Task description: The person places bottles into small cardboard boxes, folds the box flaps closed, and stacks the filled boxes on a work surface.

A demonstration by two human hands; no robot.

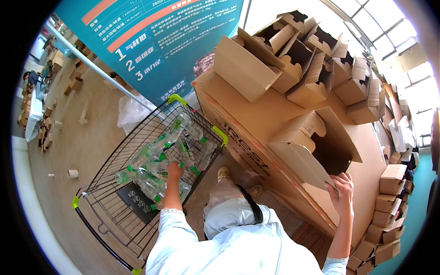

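Note:
My left hand [174,170] reaches down into a wire shopping cart [98,190] and is closed at the neck of a clear plastic bottle with a green cap; its fingertips are partly hidden. Around it lie several more clear plastic bottles [151,179] with green caps, heaped at different angles. On the right, my right hand [341,189] pinches the near flap edge of an open cardboard box [298,153]. This box rests tilted on a large cardboard carton [247,110], its dark opening toward my right hand.
Several open cardboard boxes [250,68] crowd the carton's far end. More boxes [389,201] are stacked along the right. A blue printed banner [156,50] stands behind the cart, with plastic sheeting [133,112] beside it. Far left, a person [34,79] is among scattered boxes.

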